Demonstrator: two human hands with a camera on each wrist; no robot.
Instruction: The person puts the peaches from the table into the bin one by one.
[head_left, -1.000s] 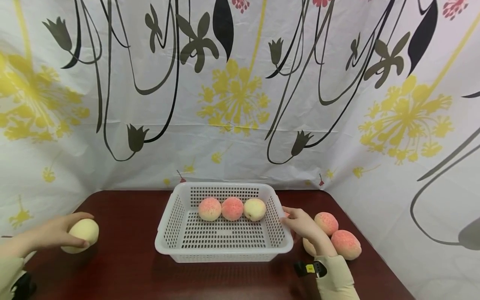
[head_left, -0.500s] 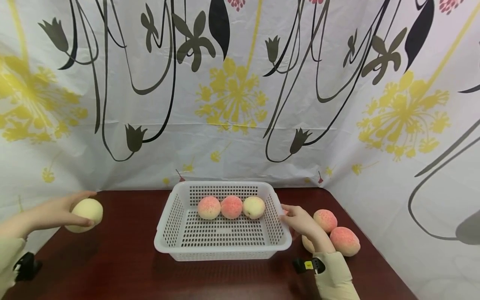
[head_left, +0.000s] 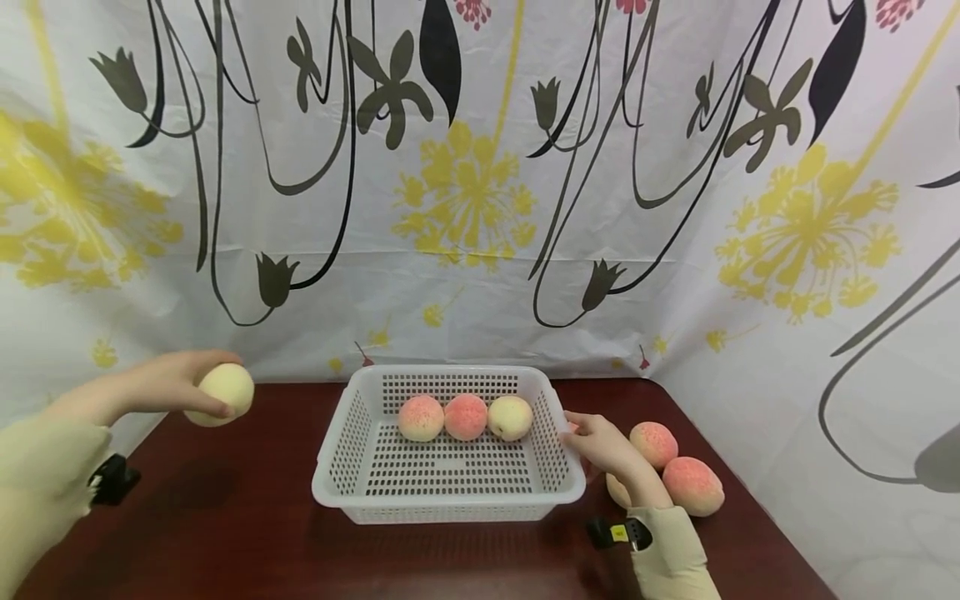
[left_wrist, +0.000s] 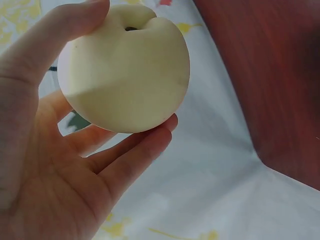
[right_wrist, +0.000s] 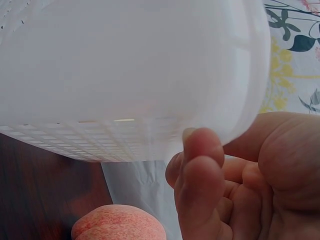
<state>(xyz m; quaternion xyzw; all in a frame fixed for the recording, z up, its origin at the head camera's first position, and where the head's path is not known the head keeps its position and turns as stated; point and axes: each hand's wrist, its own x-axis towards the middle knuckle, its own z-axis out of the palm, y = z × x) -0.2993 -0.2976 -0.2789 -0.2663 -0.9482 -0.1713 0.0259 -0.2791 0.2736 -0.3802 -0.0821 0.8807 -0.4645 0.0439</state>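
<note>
My left hand (head_left: pixel 172 379) grips a pale yellow peach (head_left: pixel 231 388) above the table's left side. In the left wrist view, the thumb lies over the top of this peach (left_wrist: pixel 130 80), near its stem hollow, and the fingers curve beneath it. A white perforated plastic basket (head_left: pixel 450 502) stands mid-table. Inside, in a row near the back, are a pink-and-cream peach (head_left: pixel 421 419), a redder peach (head_left: pixel 466 417) and a pale peach (head_left: pixel 510 419). My right hand (head_left: pixel 603 446) holds the basket's right rim, with curled fingers (right_wrist: pixel 202 172) under its edge; the thumb is partly hidden.
Right of the basket lie a pink peach (head_left: pixel 654 445), a larger red peach (head_left: pixel 693 487) and a cream peach (head_left: pixel 617 492) partly covered by the right forearm. Another pink peach (right_wrist: pixel 120 223) sits beside the basket wall. A patterned curtain (head_left: pixel 465 317) borders the dark red table (head_left: pixel 300 558).
My left hand has risen and moved right toward the basket, carrying the pale peach. My right hand, the basket and the other peaches have stayed in place.
</note>
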